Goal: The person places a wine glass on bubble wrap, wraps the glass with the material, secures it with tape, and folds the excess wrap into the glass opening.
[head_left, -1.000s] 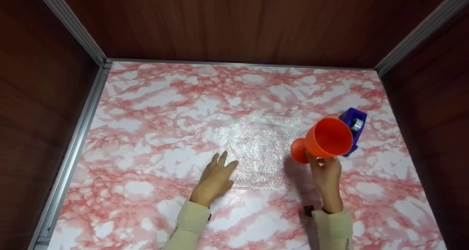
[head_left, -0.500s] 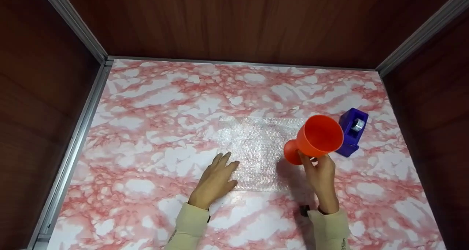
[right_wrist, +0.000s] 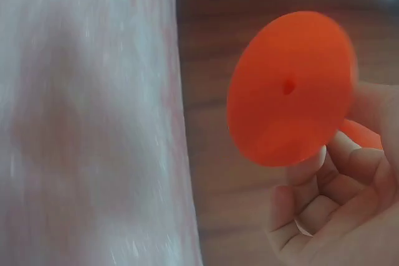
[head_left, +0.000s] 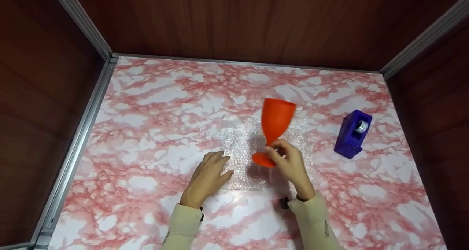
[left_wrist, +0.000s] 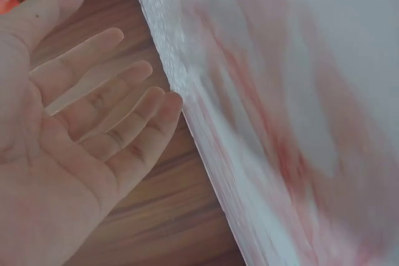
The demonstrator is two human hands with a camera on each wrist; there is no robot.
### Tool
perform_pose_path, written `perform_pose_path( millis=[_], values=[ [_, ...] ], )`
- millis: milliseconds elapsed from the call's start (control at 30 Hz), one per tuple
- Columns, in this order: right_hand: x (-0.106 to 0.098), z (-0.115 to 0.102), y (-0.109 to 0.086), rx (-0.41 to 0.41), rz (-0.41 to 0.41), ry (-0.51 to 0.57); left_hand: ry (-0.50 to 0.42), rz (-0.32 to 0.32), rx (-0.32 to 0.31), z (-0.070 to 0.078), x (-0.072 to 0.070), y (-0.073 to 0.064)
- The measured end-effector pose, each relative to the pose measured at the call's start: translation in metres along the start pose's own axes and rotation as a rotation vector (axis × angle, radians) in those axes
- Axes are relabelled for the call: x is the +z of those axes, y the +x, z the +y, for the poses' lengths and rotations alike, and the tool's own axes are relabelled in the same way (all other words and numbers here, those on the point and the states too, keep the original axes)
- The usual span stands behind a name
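Orange goblet [head_left: 277, 118], tilted, in right hand [head_left: 292, 163]

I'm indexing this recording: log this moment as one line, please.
Right hand: holds orange goblet by stem above clear sheet | Left hand: empty, at sheet's left edge | Purple tape dispenser: right of sheet

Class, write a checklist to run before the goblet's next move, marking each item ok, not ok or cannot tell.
1. Right hand grips the orange goblet by its stem: ok.
2. Bubble wrap spread out beneath the goblet: ok.
3. Goblet resting on the wrap: not ok, held above it.
4. Tape dispenser apart from the wrap, to its right: ok.
5. Left hand pressing the wrap's left edge: cannot tell.
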State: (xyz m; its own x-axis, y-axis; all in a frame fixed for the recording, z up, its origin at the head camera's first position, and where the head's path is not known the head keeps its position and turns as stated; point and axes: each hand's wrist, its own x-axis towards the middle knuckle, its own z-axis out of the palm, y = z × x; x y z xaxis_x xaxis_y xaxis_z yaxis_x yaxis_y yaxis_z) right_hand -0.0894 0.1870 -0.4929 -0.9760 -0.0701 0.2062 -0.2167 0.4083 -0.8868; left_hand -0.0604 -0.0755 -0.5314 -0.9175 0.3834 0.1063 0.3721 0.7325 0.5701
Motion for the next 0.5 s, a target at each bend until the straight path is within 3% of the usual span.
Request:
perform_pose_path(
  millis=[133,233,333,500],
  values=[
    [0.022,-0.021,0.006,0.129,-0.091,0.167,-0.004,-0.006,-0.047,-0.005,-0.004,-0.005],
    [0.037,-0.029,0.007,0.171,-0.143,0.22,-0.018,-0.022,-0.089,-0.009,-0.007,-0.009],
    [0.051,-0.029,0.008,0.193,-0.194,0.207,-0.027,-0.025,-0.118,-0.011,-0.009,-0.013],
    [0.066,-0.03,0.009,0.214,-0.261,0.155,-0.015,0.02,-0.113,-0.015,-0.012,-0.017]
  ],
)
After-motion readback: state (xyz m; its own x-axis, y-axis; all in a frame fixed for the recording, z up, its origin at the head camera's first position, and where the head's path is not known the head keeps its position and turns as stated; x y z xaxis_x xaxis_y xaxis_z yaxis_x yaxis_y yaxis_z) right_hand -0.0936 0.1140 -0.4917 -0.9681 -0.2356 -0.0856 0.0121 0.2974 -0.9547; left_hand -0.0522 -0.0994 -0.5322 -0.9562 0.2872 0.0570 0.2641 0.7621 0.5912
